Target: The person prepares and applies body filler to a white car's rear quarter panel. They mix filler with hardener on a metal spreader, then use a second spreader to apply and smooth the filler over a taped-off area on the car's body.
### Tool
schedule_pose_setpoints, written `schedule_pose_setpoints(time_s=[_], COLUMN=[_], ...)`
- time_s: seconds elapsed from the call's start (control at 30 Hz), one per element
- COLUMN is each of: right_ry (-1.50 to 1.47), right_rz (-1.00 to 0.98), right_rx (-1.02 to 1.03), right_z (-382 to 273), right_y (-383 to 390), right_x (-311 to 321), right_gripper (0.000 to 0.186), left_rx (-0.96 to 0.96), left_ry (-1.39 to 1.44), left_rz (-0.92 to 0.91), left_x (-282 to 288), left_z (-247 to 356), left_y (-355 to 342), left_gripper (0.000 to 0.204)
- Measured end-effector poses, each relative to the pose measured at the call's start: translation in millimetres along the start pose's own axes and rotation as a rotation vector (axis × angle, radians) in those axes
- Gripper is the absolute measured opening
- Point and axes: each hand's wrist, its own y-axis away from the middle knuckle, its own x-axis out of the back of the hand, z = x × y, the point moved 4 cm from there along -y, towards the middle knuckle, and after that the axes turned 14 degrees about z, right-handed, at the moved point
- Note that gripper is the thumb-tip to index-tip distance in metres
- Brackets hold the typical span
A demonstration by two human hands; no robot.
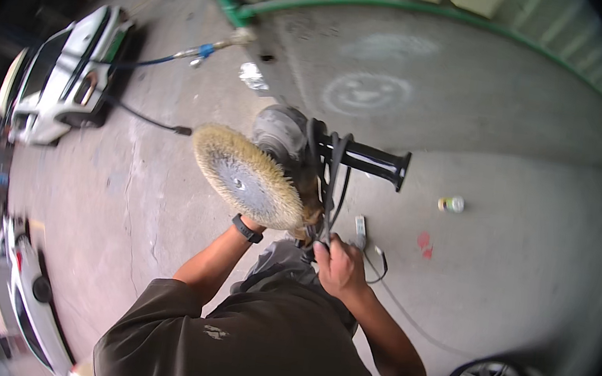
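The polisher [278, 129] is at centre, pad [242, 181] facing left, probably supported by the left hand [255, 224], whose grip I cannot tell; the right hand [341, 268] is clamped on the cord [335, 158], looped by the handle [379, 162], likely containing slack.

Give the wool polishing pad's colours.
Wool polishing pad: pale yellow, greyer toward the middle; best in the head view.

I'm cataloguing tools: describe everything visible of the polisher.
The polisher, held over concrete floor, has a round, fluffy cream-yellow pad, grey toward its centre, tilted toward the camera. Behind it is a grey head; a black, plastic-looking handle juts right. Dark cord loops around the handle's base. The right hand grasps cord below; the left hand is mostly hidden behind the pad, its hold unclear.
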Motion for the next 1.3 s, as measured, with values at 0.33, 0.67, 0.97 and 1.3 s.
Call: schedule_pose_setpoints(time_s=[0.33, 0.67, 0.97, 1.3], right_ry=[0.033, -0.129, -0.478, -0.653], right_rz=[-0.186, -0.822, -0.811, -1.308], right_rx=[0.235, 0.815, 1.223, 1.628], right_z=[43, -143, -395, -342], right_y=[-27, 20, -108, 8], right_x=[-8, -169, -346, -462], right_gripper=[0.053, 0.028, 0.023, 0.027], left_rx=[-0.069, -0.435, -0.546, -0.956], left_ry=[1.537, 0.642, 1.005, 0.519], left_rz=[0.141, 1.517, 1.831, 2.511], left_x=[131, 334, 291, 346], left_z=[49, 105, 48, 37], left_y=[103, 353, 430, 414], left_gripper=[0.053, 0.046, 0.052, 0.052])
